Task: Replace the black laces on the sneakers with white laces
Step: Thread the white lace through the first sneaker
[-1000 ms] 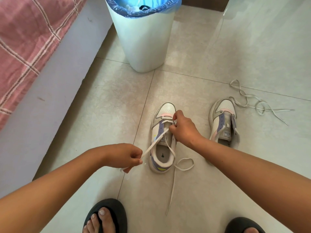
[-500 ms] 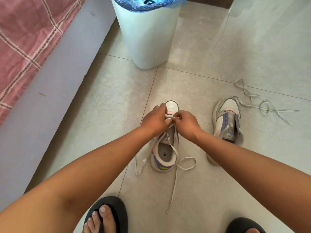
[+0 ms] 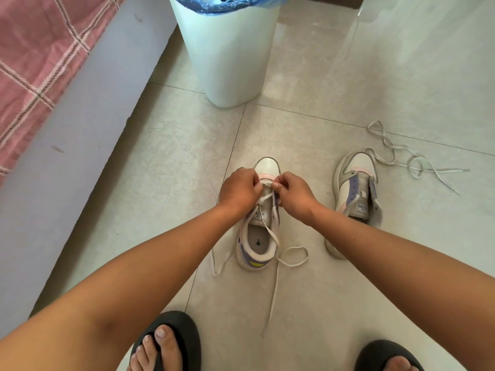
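- The near sneaker (image 3: 258, 236) stands on the tiled floor (image 3: 308, 303) before you: white, with lilac panels, a pink band at the toe and a yellow heel patch.
- Its white lace (image 3: 276, 279) crosses the tongue; loose ends trail off both sides.
- Your left hand (image 3: 238, 187) and right hand (image 3: 293, 192) curl over the lowest eyelets, pinching that lace.
- The second sneaker (image 3: 353, 194) sits to the right, unlaced, a spare lace (image 3: 412, 163) beside it.
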The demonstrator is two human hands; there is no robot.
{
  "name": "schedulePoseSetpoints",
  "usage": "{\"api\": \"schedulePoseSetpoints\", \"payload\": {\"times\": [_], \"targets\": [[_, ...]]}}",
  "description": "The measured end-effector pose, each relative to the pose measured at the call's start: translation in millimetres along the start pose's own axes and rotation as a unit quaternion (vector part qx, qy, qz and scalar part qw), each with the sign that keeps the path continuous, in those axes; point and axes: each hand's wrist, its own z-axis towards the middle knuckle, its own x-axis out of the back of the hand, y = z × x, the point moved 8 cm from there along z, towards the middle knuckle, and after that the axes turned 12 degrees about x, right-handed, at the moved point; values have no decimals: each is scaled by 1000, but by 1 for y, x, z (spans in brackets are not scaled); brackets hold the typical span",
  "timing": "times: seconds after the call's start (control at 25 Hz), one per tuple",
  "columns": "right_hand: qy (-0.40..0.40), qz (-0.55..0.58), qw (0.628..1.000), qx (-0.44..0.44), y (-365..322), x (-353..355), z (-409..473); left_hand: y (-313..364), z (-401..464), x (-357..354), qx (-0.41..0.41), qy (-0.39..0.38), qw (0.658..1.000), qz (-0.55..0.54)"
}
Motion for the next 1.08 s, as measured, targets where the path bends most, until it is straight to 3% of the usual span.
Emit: {"api": "schedulePoseSetpoints", "payload": {"times": [0.2,0.32,0.48,0.6,0.88,1.08], "targets": [[-35,-104,992,68,-9,4,3,-8,6,1,17,-19,999,-30],[4,16,999,-27,1,3,2,-11,8,-1,25,-30,998,-46],[39,183,968,-167,13,-3,-6,-10,7,-2,20,-22,999,-43],[71,199,955,-210,16,-1,-8,-6,-1,-2,-12,0,1000,-22],[16,-60,996,-67,6,10,-6,1,-15,-2,-73,34,997,15],[31,-43,998,-17,6,10,-13,-2,-16,-4,-52,26,998,11]]}}
